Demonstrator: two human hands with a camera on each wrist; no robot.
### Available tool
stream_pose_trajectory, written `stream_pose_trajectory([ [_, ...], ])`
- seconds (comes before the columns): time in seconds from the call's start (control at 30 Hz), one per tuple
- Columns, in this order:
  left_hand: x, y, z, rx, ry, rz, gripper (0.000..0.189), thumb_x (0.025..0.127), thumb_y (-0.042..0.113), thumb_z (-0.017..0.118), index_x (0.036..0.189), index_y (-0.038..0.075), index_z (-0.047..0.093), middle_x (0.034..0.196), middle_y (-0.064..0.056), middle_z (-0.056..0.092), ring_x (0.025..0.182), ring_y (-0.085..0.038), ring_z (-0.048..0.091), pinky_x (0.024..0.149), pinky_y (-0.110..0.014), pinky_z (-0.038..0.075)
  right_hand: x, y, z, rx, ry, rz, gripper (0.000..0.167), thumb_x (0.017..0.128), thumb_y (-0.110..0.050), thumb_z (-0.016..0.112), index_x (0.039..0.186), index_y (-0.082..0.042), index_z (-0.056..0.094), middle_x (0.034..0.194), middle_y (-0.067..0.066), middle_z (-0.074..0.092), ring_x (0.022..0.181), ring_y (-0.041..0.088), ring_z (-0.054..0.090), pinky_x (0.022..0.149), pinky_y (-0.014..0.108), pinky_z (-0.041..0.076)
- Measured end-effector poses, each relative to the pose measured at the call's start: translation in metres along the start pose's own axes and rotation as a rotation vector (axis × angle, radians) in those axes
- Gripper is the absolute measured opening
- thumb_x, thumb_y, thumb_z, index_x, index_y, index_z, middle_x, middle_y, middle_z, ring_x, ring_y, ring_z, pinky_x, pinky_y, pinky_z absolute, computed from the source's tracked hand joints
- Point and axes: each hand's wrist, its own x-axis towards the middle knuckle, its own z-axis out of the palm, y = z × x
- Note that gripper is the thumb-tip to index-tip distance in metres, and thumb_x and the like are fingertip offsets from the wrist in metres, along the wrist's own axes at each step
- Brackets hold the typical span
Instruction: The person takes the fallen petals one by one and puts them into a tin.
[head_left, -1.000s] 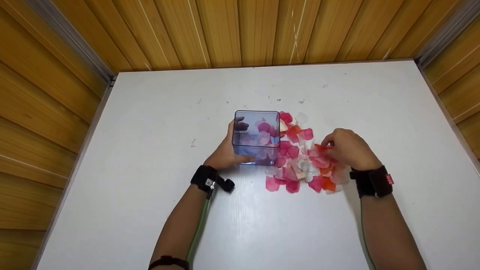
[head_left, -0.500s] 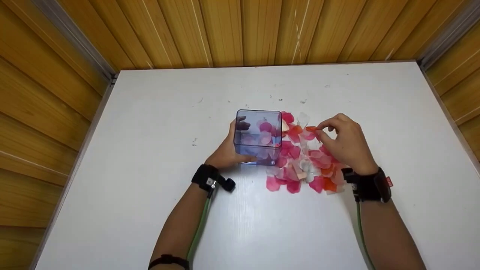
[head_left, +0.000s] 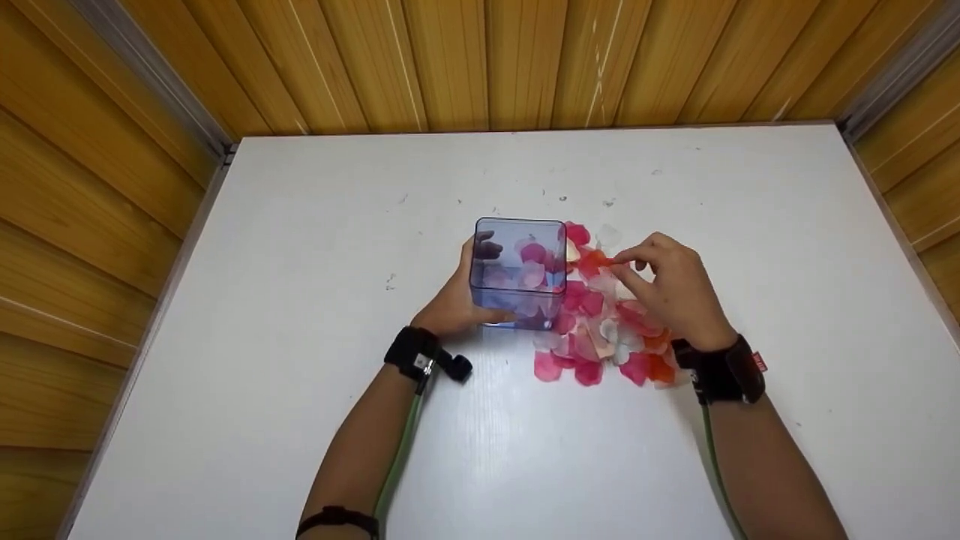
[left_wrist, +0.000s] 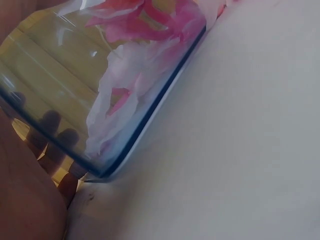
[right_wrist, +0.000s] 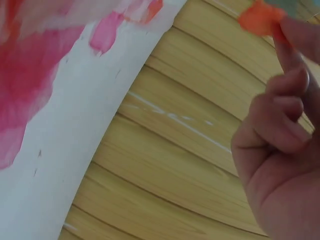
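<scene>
You seem to be filling the box (head_left: 519, 289), which your left hand (head_left: 450, 304) grips from its left. Your right hand (head_left: 681, 289) pinches an orange petal (right_wrist: 259, 19) off its own left side, just right of the box. Next probably calls for lifting it left, over the opening.

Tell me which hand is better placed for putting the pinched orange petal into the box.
Probably the right hand: its fingers pinch the orange petal near the box, while the left hand holds the box.
</scene>
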Motion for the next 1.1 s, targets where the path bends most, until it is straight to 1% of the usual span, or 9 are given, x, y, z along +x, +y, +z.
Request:
stream_pose_trajectory([
  [0.17, 0.002, 0.000, 0.001, -0.043, -0.011, 0.007, 0.124, 0.070, 0.018, 0.096, 0.160, 0.017, 0.011, 0.155, -0.017, 0.035, 0.141, -0.027, 0.038, 0.115, -0.048, 0.038, -0.001, -0.017, 0.012, 0.142, 0.223, -0.084, 0.011, 0.091, -0.006, 0.079, 0.100, 0.000, 0.080, 0.080, 0.011, 0.056, 0.069, 0.018, 0.044, 0.060, 0.023, 0.035],
  [0.27, 0.002, 0.000, 0.002, -0.066, -0.013, 0.013, 0.124, 0.070, 0.017, 0.096, 0.161, 0.017, 0.011, 0.155, -0.018, 0.034, 0.140, -0.030, 0.039, 0.114, -0.050, 0.039, 0.000, -0.031, 0.025, 0.235, 0.296, -0.147, 0.011, 0.089, -0.003, 0.080, 0.100, 0.001, 0.080, 0.080, 0.014, 0.055, 0.067, 0.018, 0.042, 0.058, 0.021, 0.034],
  [0.33, 0.002, 0.000, 0.002, -0.061, -0.015, 0.012, 0.124, 0.070, 0.018, 0.096, 0.161, 0.017, 0.011, 0.155, -0.018, 0.034, 0.140, -0.029, 0.039, 0.113, -0.049, 0.040, 0.001, -0.041, 0.035, 0.279, 0.304, -0.171, 0.012, 0.089, -0.002, 0.080, 0.100, 0.001, 0.080, 0.081, 0.015, 0.054, 0.067, 0.017, 0.041, 0.057, 0.021, 0.033],
  [0.43, 0.001, -0.001, 0.002, -0.036, -0.017, 0.010, 0.123, 0.071, 0.019, 0.095, 0.160, 0.015, 0.011, 0.154, -0.016, 0.035, 0.140, -0.026, 0.039, 0.114, -0.046, 0.039, 0.003, -0.055, 0.051, 0.301, 0.279, -0.185, 0.012, 0.090, -0.004, 0.079, 0.101, 0.001, 0.080, 0.083, 0.015, 0.051, 0.074, 0.017, 0.045, 0.062, 0.023, 0.035],
  [0.57, 0.000, 0.000, 0.001, 0.023, -0.008, 0.002, 0.121, 0.072, 0.026, 0.095, 0.159, 0.015, 0.012, 0.154, -0.015, 0.037, 0.139, -0.022, 0.041, 0.116, -0.042, 0.036, 0.005, -0.066, 0.070, 0.258, 0.249, -0.183, 0.014, 0.092, -0.010, 0.078, 0.102, 0.000, 0.081, 0.086, 0.012, 0.046, 0.085, 0.023, 0.048, 0.069, 0.030, 0.036],
  [0.7, -0.001, -0.001, -0.001, 0.020, -0.006, 0.011, 0.121, 0.072, 0.025, 0.095, 0.160, 0.019, 0.011, 0.154, -0.016, 0.036, 0.140, -0.023, 0.040, 0.117, -0.043, 0.035, 0.007, -0.069, 0.077, 0.223, 0.240, -0.193, 0.016, 0.094, -0.013, 0.076, 0.102, 0.000, 0.081, 0.086, 0.011, 0.043, 0.087, 0.026, 0.048, 0.071, 0.036, 0.035],
  [0.83, -0.001, -0.003, -0.002, -0.021, -0.004, 0.036, 0.121, 0.071, 0.020, 0.094, 0.159, 0.022, 0.012, 0.154, -0.018, 0.034, 0.139, -0.027, 0.040, 0.115, -0.044, 0.038, 0.009, -0.065, 0.073, 0.247, 0.238, -0.199, 0.016, 0.095, -0.010, 0.073, 0.105, 0.001, 0.080, 0.086, 0.012, 0.041, 0.088, 0.025, 0.046, 0.073, 0.035, 0.033],
  [0.97, -0.001, -0.003, -0.002, -0.035, -0.005, 0.035, 0.121, 0.071, 0.019, 0.094, 0.159, 0.022, 0.012, 0.154, -0.018, 0.034, 0.139, -0.028, 0.040, 0.114, -0.044, 0.039, 0.013, -0.053, 0.060, 0.271, 0.275, -0.173, 0.016, 0.096, -0.006, 0.071, 0.105, 0.004, 0.079, 0.086, 0.015, 0.043, 0.087, 0.025, 0.044, 0.072, 0.030, 0.032],
  [1.1, -0.001, -0.003, -0.003, -0.037, -0.010, 0.025, 0.121, 0.071, 0.018, 0.095, 0.159, 0.020, 0.012, 0.154, -0.017, 0.034, 0.140, -0.027, 0.039, 0.115, -0.044, 0.038, 0.017, -0.028, 0.041, 0.205, 0.287, -0.063, 0.018, 0.097, -0.008, 0.071, 0.106, 0.006, 0.078, 0.087, 0.017, 0.047, 0.084, 0.027, 0.045, 0.069, 0.030, 0.031],
])
